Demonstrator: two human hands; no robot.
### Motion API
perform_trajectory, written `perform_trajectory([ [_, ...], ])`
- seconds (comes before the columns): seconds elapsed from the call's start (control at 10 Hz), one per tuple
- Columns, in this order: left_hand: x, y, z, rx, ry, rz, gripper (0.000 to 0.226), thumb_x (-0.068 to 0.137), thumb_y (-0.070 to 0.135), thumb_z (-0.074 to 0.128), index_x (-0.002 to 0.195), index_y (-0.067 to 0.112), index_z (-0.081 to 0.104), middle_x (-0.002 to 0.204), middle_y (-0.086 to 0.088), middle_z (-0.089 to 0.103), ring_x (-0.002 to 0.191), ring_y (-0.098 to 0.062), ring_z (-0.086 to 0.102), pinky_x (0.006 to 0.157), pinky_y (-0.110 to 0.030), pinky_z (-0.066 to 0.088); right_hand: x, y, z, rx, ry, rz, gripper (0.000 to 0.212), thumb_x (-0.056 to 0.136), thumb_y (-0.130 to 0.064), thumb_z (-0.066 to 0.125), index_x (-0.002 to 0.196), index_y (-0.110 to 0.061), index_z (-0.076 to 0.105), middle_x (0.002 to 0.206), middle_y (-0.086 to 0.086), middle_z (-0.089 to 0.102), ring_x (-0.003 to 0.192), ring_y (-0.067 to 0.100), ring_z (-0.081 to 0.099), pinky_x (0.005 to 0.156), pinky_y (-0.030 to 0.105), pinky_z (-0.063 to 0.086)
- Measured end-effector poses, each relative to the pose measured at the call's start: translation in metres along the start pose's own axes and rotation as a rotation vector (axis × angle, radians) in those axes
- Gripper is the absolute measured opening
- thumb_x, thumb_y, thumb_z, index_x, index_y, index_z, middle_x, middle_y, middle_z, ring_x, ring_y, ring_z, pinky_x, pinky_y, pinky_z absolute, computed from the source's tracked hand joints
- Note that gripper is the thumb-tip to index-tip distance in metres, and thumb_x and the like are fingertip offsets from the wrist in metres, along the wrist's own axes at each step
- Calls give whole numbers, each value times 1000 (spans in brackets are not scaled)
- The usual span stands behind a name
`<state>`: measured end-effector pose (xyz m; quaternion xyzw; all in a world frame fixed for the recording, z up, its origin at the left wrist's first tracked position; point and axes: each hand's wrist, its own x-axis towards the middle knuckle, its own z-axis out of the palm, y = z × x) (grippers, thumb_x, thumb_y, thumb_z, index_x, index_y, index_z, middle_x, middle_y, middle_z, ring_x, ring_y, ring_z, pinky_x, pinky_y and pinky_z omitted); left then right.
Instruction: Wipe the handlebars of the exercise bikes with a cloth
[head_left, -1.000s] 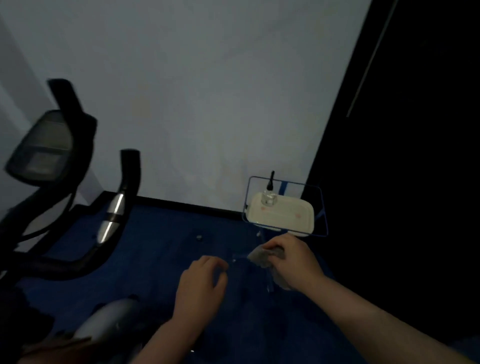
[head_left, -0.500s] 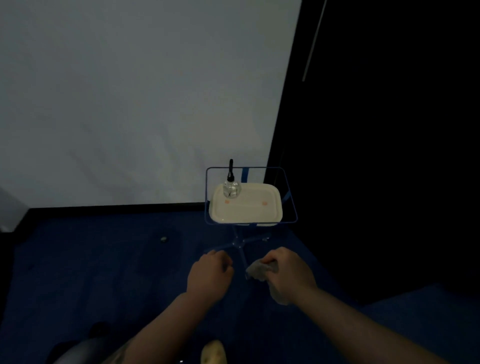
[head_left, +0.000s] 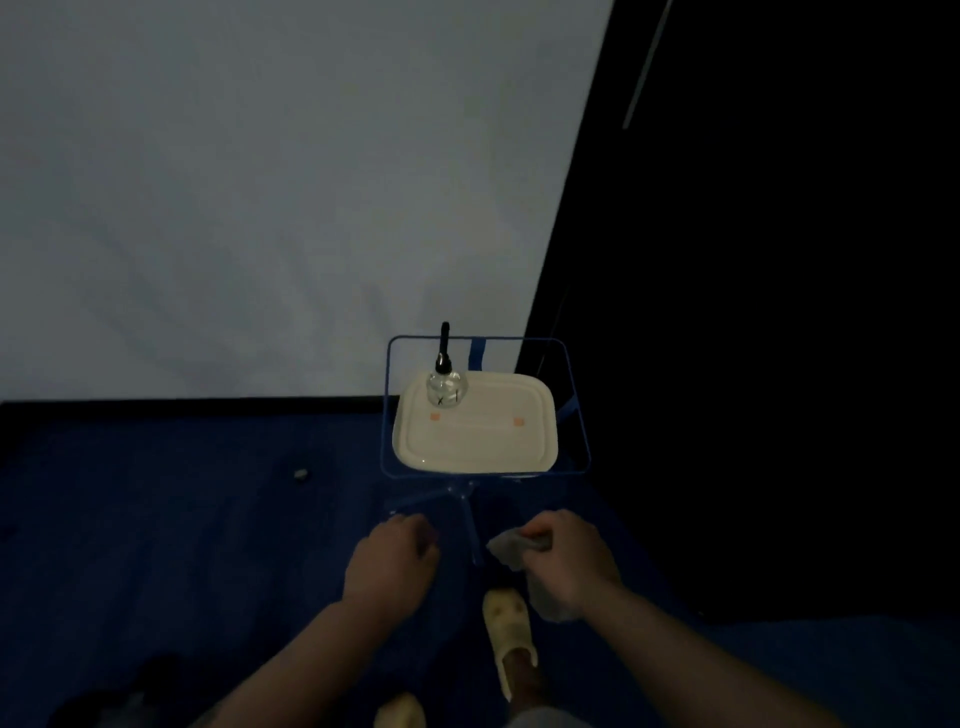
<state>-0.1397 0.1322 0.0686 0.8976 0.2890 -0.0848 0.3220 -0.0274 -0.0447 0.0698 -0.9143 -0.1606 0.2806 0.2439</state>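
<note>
Hanging low over a dark blue floor (head_left: 156, 519), the left hand (head_left: 389, 564) has its fingers curled under with nothing in them. Just to its right, with a gap between the two, the right hand (head_left: 569, 564) grips a cloth (head_left: 511, 548): a pale grey, crumpled rag that bunches out past the thumb toward the left, with a looser end drooping below the palm. Beneath the hands a foot in a pale yellow slipper (head_left: 511, 634) stands on the floor, and the toe of a second one shows at the bottom edge. A small pale speck (head_left: 300, 473) lies on the floor further left. Beyond the hands stands a small blue wire stand (head_left: 576, 415) carrying a cream tray (head_left: 478, 441), with a clear bottle (head_left: 445, 384) with a black nozzle upright on the tray's far left corner. A plain pale wall (head_left: 260, 182) fills the left; the right side is near-black.
</note>
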Motion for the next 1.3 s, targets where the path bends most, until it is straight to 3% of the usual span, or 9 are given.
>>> perform_trajectory([
  [0.1, 13, 1, 7, -13, 16, -90, 10, 91, 24, 48, 88, 20, 57, 102, 0, 62, 92, -19, 58, 78, -32, 45, 32, 4, -10, 45, -22, 12, 7, 87, -28, 62, 94, -29, 62, 91, -10, 59, 86, 9, 59, 70, 25, 50],
  [0.3, 57, 21, 24, -136, 14, -260, 18, 90, 23, 51, 102, 16, 63, 109, -3, 62, 98, -20, 59, 80, -29, 43, 125, -1, -33, 61, -47, -17, 8, 87, -24, 62, 90, -22, 55, 93, -4, 61, 82, 13, 56, 65, 25, 44],
  [0.5, 122, 36, 22, -252, 92, -385, 20, 86, 25, 52, 101, 20, 64, 104, 2, 66, 95, -20, 64, 84, -41, 52, 224, 2, -31, 32, -32, -22, 8, 89, -22, 60, 94, -16, 56, 96, -2, 59, 86, 18, 57, 69, 25, 41],
  [0.7, 131, 22, 42, -351, 142, -527, 19, 87, 22, 53, 104, 23, 63, 105, 4, 63, 95, -15, 61, 83, -31, 47, 289, 16, 5, -8, -44, -10, 17, 90, -19, 59, 105, -11, 55, 122, 12, 53, 100, 27, 57, 81, 29, 45],
  [0.8, 120, 4, 57, -364, 134, -581, 19, 88, 20, 55, 105, 22, 63, 104, 3, 63, 91, -12, 60, 79, -26, 44, 309, 24, 26, -29, -144, 59, 25, 93, -20, 55, 116, -10, 53, 128, 13, 53, 107, 29, 56, 87, 32, 44],
  [0.9, 110, -8, 66, -370, 124, -628, 18, 88, 20, 56, 104, 22, 63, 103, 3, 63, 91, -12, 60, 77, -25, 43, 317, 23, 32, -106, -289, 72, 33, 93, -19, 53, 125, -11, 49, 128, 12, 55, 110, 28, 54, 94, 34, 43],
  [1.0, 104, -8, 68, -399, 111, -634, 14, 87, 20, 55, 99, 25, 62, 102, 3, 64, 89, -10, 61, 77, -25, 44, 312, 20, 26, -115, -302, 29, 32, 96, -23, 50, 127, -14, 52, 124, 5, 56, 98, 19, 52, 87, 30, 43],
  [1.1, 105, -5, 60, -415, 110, -607, 14, 86, 19, 55, 94, 28, 61, 101, 4, 66, 88, -10, 62, 79, -25, 45, 292, 15, 15, -140, -253, -26, 30, 97, -24, 47, 125, -15, 53, 121, 4, 57, 90, 18, 50, 79, 28, 42],
  [1.3, 72, -3, 35, -402, 157, -550, 17, 86, 23, 52, 99, 24, 63, 103, 5, 65, 92, -13, 62, 87, -38, 52, 222, 31, 5, -154, -183, -53, 35, 90, -18, 55, 125, -15, 50, 128, 6, 53, 104, 24, 55, 89, 36, 50],
])
